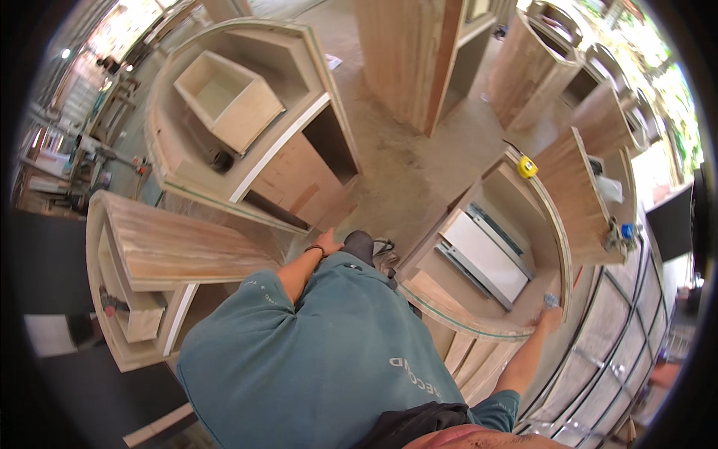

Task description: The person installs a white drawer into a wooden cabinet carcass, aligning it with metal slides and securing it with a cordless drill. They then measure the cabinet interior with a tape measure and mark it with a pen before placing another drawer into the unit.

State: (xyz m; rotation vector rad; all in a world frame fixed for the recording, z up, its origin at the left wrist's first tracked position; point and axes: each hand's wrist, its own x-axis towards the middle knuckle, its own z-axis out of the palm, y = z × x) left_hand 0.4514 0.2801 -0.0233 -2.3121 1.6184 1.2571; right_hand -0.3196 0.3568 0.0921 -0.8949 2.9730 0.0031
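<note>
My left hand [329, 241] hangs beside my left thigh, below the wooden cabinet with a curved edge [280, 176]. Its fingers look loosely apart, with nothing visible in them. At the right, my right hand [550, 320] is closed at the near corner of a curved, open cabinet [566, 262]. A small, shiny grey-blue piece [551, 301] shows at its fingertips, too small to name. Inside that cabinet lie a white panel [490, 254] and metal drawer slides [479, 278]. A yellow tape measure [527, 166] sits on its far rim.
An unpainted drawer box [224, 101] rests in the far-left cabinet. Another curved cabinet [191, 247] stands close at my left. Tall wooden units [400, 63] rise ahead, with several more at the far right. A clamp [621, 233] grips a panel. Strapped grey panels [598, 374] lie at the right.
</note>
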